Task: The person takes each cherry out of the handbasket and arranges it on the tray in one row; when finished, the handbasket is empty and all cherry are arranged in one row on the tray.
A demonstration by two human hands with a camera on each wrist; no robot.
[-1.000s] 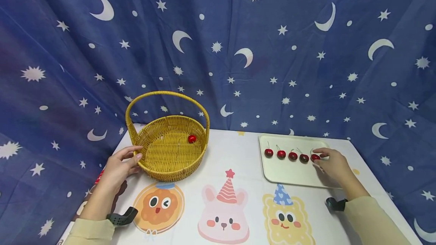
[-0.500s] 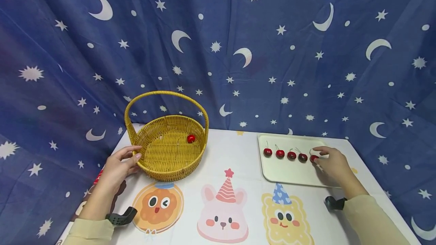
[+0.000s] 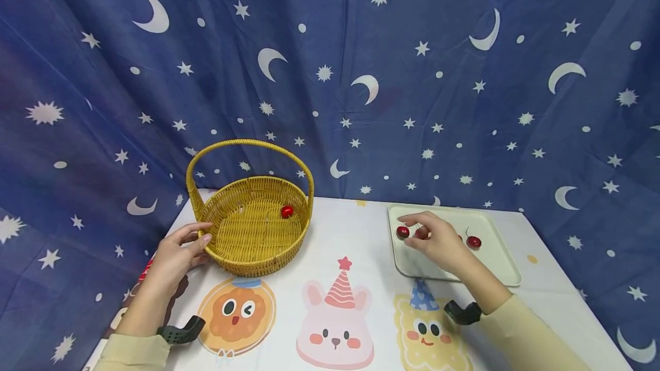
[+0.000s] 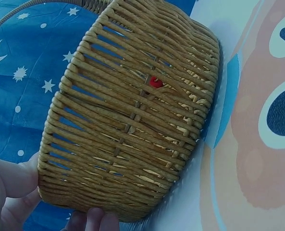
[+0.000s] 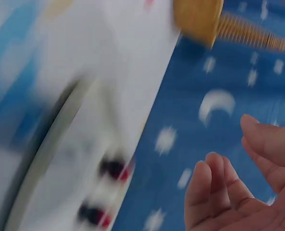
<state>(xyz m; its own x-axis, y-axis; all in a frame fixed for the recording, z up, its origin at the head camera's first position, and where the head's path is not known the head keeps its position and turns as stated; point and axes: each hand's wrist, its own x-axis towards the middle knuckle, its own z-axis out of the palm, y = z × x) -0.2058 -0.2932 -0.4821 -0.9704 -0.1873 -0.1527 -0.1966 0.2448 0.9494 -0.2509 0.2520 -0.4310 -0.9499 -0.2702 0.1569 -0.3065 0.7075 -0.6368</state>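
Observation:
My left hand (image 3: 175,251) grips the near-left rim of a woven yellow basket (image 3: 263,265); in the left wrist view its thumb (image 4: 15,175) is at the rim and fingertips lie against the woven side. One red cherry (image 3: 286,211) sits inside the basket. Over a cream tray (image 3: 495,265) is my right hand (image 3: 438,242), thumb and fingers bent with a gap between them, holding nothing in the right wrist view. A cherry (image 3: 403,232) lies just left of the fingertips, another (image 3: 421,232) shows in the gap, and a third (image 3: 473,242) lies right of the hand. Others are partly hidden.
The basket's tall arched handle (image 3: 250,142) stands over it. A white tablecloth (image 3: 350,233) with cartoon prints lies beneath everything. Behind the table hangs a blue curtain (image 3: 330,102) with moons and stars. Each wrist wears a black band, the right one (image 3: 463,312) low over the cloth.
My right hand has left the rightmost cherry, which still lies on the tray, and moved left along the row to the leftmost cherries. My left hand keeps its place on the basket.

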